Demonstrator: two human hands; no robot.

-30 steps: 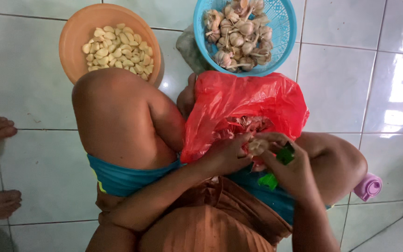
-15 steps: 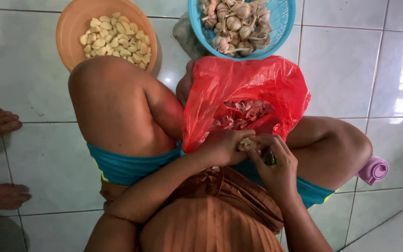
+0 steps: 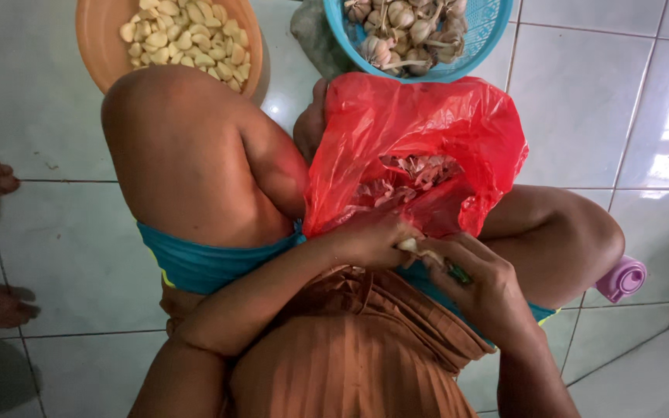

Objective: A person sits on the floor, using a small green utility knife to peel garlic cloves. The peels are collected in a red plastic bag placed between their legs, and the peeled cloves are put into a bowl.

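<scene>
- Pale floor tiles [image 3: 63, 255]; red bag [image 3: 420, 147] of skins at twelve o'clock from the hands.
- Left hand [image 3: 369, 240] pinches a garlic clove [image 3: 410, 246] — right hand [image 3: 482, 282] grips a green-handled knife [image 3: 457, 272].
- Best to keep the blade shallow, peeling toward the bag.

Glossy crinkled plastic: red bag [image 3: 420, 147]. Glazed, reflective floor tiles [image 3: 63, 240]. Papery garlic skins [image 3: 416, 174]. Latticed plastic blue basket [image 3: 489, 31], 12 o'clock.

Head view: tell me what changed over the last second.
Both hands drew back from the red bag's mouth toward the lap. The left hand still holds the garlic clove; the right hand still grips the green-handled knife. Bag, bowl and basket stayed put.
</scene>
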